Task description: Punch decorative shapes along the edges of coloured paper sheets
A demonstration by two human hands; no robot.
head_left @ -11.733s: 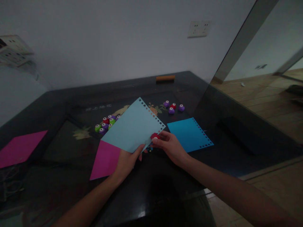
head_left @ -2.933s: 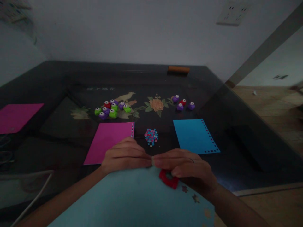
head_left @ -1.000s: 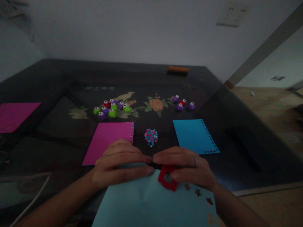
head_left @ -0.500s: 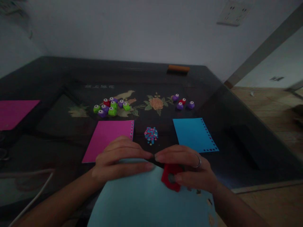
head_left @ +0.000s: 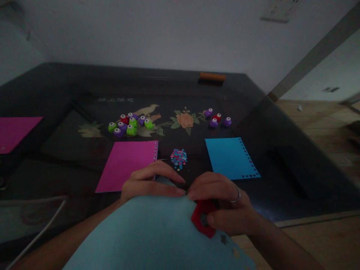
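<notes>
A light blue sheet of paper (head_left: pixel 146 228) is held up close to me, bent into a curve, with star-shaped holes along its right edge. My left hand (head_left: pixel 152 182) pinches its far edge between thumb and fingers. My right hand (head_left: pixel 225 198), with a ring on one finger, grips a red craft punch (head_left: pixel 201 221) at the paper's far right edge. The thumb lies on the punch's round grey part. Fingertips of both hands nearly meet at the edge. Beyond them is a small pile of pink and blue confetti (head_left: pixel 179 157).
A pink sheet (head_left: pixel 126 161) and a blue sheet (head_left: pixel 229 157), both with punched edges, lie on the dark table. Several coloured punches (head_left: pixel 131 130) sit behind at left, more (head_left: pixel 213 123) at right. Another pink sheet (head_left: pixel 17 131), a white cable (head_left: pixel 47 225) and a brown roll (head_left: pixel 212 77) are also there.
The paper has tilted and bulges more, its near part spreading left. My left hand has shifted slightly right, and the punch sits a little lower in my right hand.
</notes>
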